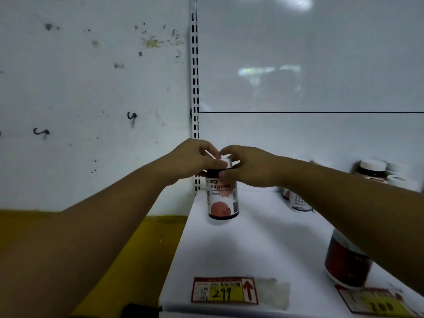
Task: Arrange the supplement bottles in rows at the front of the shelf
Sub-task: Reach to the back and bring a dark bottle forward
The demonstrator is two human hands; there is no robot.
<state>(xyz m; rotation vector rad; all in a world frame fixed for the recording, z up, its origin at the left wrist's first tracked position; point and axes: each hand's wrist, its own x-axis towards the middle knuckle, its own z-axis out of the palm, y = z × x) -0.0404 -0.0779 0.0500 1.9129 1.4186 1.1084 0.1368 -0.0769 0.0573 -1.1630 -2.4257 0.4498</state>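
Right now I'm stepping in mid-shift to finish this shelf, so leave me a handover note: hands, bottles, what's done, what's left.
Hands: the left hand and right hand both grip the cap of the white-label bottle.
Bottles: the gripped one is upright near the left edge of the shelf, well back from the front. A dark red bottle stands near the front right. A half-hidden bottle sits behind the right forearm. The rear bottles at far right are blurred.
Done: no row formed yet.
Left: bring the bottles forward into rows behind the price tag.
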